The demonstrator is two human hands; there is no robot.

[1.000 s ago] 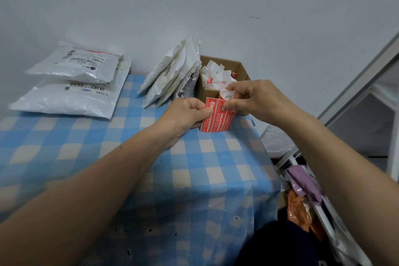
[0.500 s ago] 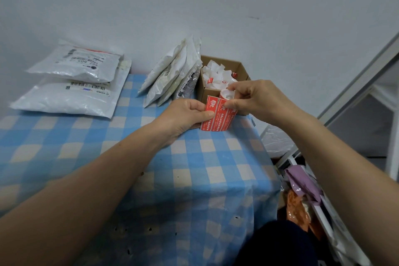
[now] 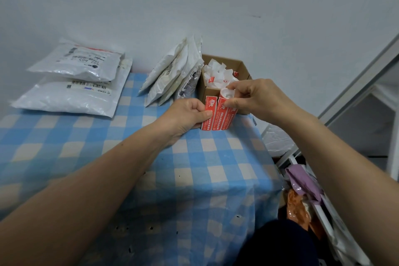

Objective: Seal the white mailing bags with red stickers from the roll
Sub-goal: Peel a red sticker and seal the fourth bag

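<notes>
**Both hands on the sticker roll**

At centre frame the right hand (image 3: pixel 259 99) curls round the top of the upright red sticker roll (image 3: pixel 225 114). The left hand (image 3: pixel 185 114) pinches its free sticker (image 3: pixel 209 107). White mailing bags (image 3: pixel 71 93) lie at upper left.

Two flat mailing bags (image 3: pixel 71 99), roughly four leaning bags (image 3: pixel 170 73) (edges overlap), one sticker roll (image 3: pixel 223 112), one cardboard box (image 3: pixel 243 66)

Red stickers (image 3: pixel 222 117), white bags (image 3: pixel 71 97) — cloth (image 3: pixel 194 179) checked blue, perhaps cream.
</notes>
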